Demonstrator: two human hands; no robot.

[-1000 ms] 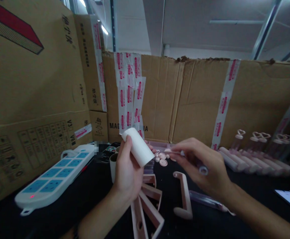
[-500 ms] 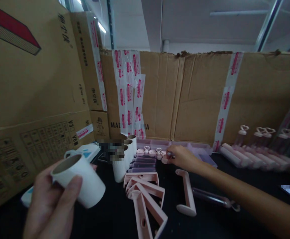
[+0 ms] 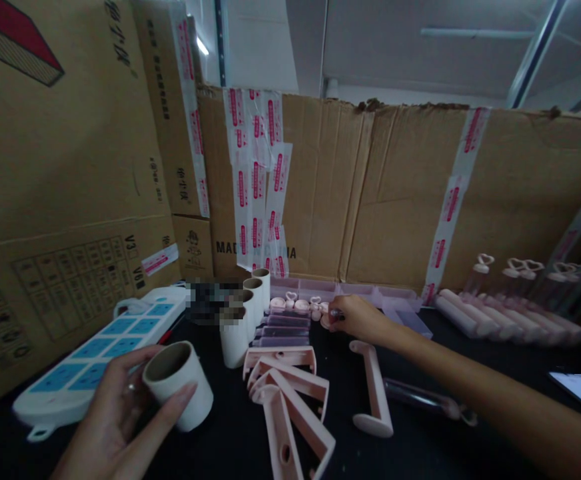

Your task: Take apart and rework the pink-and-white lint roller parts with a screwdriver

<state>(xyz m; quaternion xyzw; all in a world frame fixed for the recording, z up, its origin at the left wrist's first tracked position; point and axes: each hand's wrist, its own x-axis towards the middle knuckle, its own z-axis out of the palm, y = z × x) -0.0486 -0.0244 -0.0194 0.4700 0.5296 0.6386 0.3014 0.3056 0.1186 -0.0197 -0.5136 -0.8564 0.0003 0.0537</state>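
In my left hand point(image 3: 120, 407) is a short white cardboard tube point(image 3: 195, 393), gripped between thumb and fingers, its open end tilted up. It is low over the black table in the left foreground. My right hand point(image 3: 358, 319) reaches to the back middle, fingertips pinched on a small pink cap point(image 3: 326, 320) at the end of a row of pink heart-topped caps point(image 3: 290, 303). Beside that row lie several clear purple tubes point(image 3: 285, 331). More white tubes point(image 3: 234, 343) stand upright in a line to their left.
Pink bracket-shaped holders point(image 3: 290, 400) lie fanned in front, with another pink holder point(image 3: 375, 390) and a clear heart-handled tube point(image 3: 420, 400) to the right. A white power strip point(image 3: 105, 353) lies left, assembled pink rollers point(image 3: 500, 323) right. Cardboard walls point(image 3: 395, 200) stand behind.
The white tube in my left hand has come down and tilted more upright, and the power strip shows more fully. My right hand stays at the pink caps. The view has shifted slightly.
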